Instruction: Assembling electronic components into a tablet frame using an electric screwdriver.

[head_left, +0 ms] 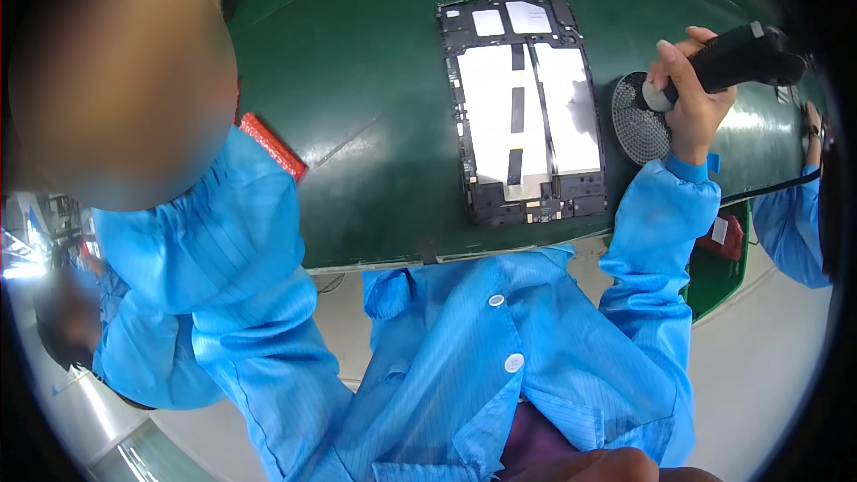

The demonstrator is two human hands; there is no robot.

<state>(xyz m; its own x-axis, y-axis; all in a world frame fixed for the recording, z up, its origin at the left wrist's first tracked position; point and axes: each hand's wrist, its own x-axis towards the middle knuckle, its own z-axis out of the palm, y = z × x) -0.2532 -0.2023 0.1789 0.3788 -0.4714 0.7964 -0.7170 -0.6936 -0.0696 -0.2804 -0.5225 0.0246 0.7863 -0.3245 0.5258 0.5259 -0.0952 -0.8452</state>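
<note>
Green bench top (357,205) spans the position from ten to two o'clock, taking the worker as centre of the dial; its level face gives flat parts full support. Blue coat (437,348) covers the worker. Left sleeve (232,205) rises toward ten o'clock; the left hand is lost in blur, so I cannot tell whether its fingers are apart or together, nor why it is lifted.

Dark flat device (525,116) lies at twelve o'clock near the front edge, internals exposed, pale panels uppermost, presumably so that its inner face stays visible and within reach. Green bin (719,286) sits lower, at three o'clock, probably to save room above.

Right hand (696,107), between one and two o'clock, has thumb and fingers clamped around a thick black tool (750,58); the wrapped grip would appear to favour control. Round gridded disc (636,125) is just beside the device, under the fingers; whether it joins the tool cannot be determined. Red strip-like object (272,145) rests at ten o'clock, well apart from the device. Smallest noted: pale round knob (658,96) by the right fingertips, seen against the disc.
</note>
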